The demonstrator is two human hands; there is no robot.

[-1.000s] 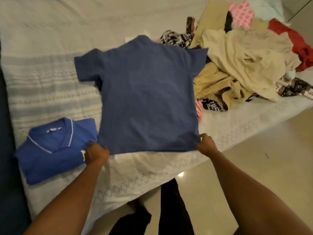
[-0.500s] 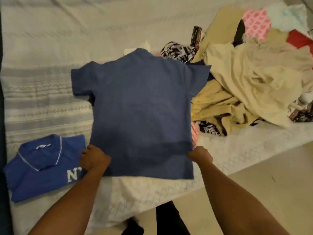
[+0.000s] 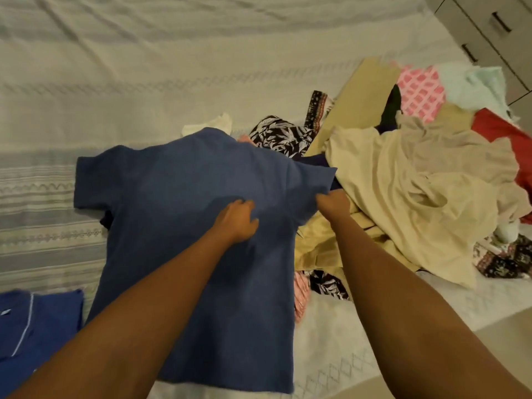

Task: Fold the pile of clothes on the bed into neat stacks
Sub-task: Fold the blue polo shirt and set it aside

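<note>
The shirt (image 3: pixel 158 197) lies on the bed (image 3: pixel 144 82) — left hand (image 3: pixel 236 223) pinches its middle, right hand (image 3: pixel 334 207) grips its sleeve.

The blue T-shirt (image 3: pixel 187 254) is matt knitted cloth with a faintly heathered, slightly rough face. The bed cover (image 3: pixel 172 67) under it is pale woven cloth, creased, with raised patterned bands. The folded polo shirt (image 3: pixel 43 321) is smoother, brighter blue cloth with white piping. In the pile, the cream garment (image 3: pixel 403 182) is soft, dull, crumpled cloth and the pink piece (image 3: pixel 420 93) is printed cloth. The drawer fronts (image 3: pixel 489 33) look smooth and matt, with dark handles (image 3: pixel 501 22).
</note>
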